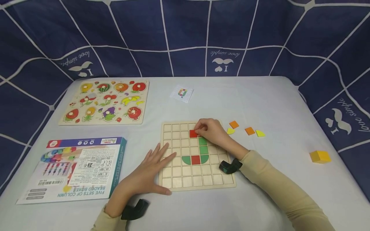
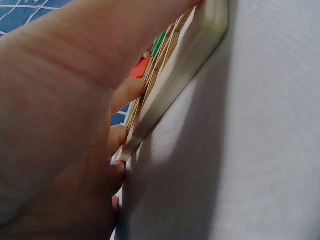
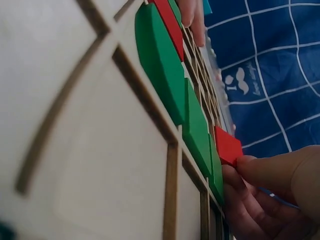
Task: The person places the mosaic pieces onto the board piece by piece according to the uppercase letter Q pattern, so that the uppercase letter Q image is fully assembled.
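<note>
A dark blue cloth [image 1: 185, 29] with white lines rose ahead of both hands and out beyond either side of them. Beneath them spread the white-covered worktop [image 1: 202, 211]. A fruit puzzle board [image 1: 144, 96] lay ahead and to the left of the left hand [image 1: 148, 171], and nearer, just left of that same hand, lay a boxed set [image 1: 75, 170] with its printing upside down to the wearer. The wooden grid board [image 1: 186, 181] sat between the hands, the left one spread wide at its left side, fingertips over the edge and thumb stretched toward the near corner. The right hand [image 1: 212, 131] reached over the far part of the grid, its thumb and fingers closed narrowly on a red tile [image 1: 193, 133]; whether that piece lay fully in its cell could not be told. A white card [image 1: 182, 93] with a coloured figure rested ahead of both hands, and a yellow block [image 1: 320, 157] stood well to the right of the right one. In the grid, nearer the wearer than the right fingertips, two green squares [image 1: 203, 150] ran in a column. To the right of the left fingertips, a second red tile [image 1: 195, 159] sat between two green rounded pieces [image 1: 186, 160]. Just right of the right hand lay two orange squares [image 1: 250, 131] and two yellow rounded pieces [image 1: 260, 133].
</note>
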`<state>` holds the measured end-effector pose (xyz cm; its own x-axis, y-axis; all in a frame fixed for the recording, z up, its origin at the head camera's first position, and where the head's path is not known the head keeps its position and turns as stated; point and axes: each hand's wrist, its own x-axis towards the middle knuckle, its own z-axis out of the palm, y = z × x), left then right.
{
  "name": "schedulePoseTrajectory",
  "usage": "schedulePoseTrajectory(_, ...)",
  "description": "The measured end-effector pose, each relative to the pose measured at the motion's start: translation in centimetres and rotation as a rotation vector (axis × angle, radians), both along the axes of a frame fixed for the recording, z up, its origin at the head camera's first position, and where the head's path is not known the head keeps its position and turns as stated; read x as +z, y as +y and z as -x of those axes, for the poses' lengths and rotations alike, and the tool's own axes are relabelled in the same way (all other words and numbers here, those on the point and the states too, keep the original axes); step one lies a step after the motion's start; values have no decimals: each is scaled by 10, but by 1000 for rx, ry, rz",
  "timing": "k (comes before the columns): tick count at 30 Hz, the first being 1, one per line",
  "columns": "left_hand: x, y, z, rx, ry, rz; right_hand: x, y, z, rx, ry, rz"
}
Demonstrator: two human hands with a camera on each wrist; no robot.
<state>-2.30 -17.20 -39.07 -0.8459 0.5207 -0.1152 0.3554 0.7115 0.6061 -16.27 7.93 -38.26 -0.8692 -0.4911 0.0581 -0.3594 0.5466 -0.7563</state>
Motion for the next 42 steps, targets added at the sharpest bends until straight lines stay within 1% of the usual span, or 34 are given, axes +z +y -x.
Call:
schedulePoseTrajectory(5,0,0,0,-1,0,3,1,0,0,6,56,-65)
schedulePoseTrajectory(7,0,0,0,1,-1,4,3,2,-1,11,71,-75)
schedulePoseTrajectory(10,0,0,0,3,-4,14,8,10,0,14,75,-62)
schedulePoseTrajectory(13,1,0,0,3,-8,23,15,27,3,-11,69,-24)
schedulePoseTrajectory(16,0,1,1,3,-6,19,24,53,6,-61,48,10)
schedulePoseTrajectory(19,1,1,0,2,-6,11,27,85,9,-146,24,21)
schedulePoseTrajectory(22,1,2,-1,6,-13,19,21,118,10,-248,3,-11)
schedulePoseTrajectory(23,1,2,-1,9,-17,21,19,128,10,-272,0,-29)
schedulePoseTrajectory(25,1,3,-1,14,-21,27,14,147,10,-295,6,-70)
schedulePoseTrajectory(28,2,3,-1,18,-28,25,11,167,6,-264,-15,-104)
schedulePoseTrajectory(32,2,2,-2,14,-23,16,7,182,4,-167,-40,-113)
schedulePoseTrajectory(35,1,1,-2,8,-11,9,4,183,5,-125,-7,-154)
schedulePoseTrajectory(39,0,1,-2,-5,4,0,-1,181,5,-131,44,-219)
schedulePoseTrajectory(42,0,0,-3,-12,7,-2,-2,179,5,-147,60,-227)
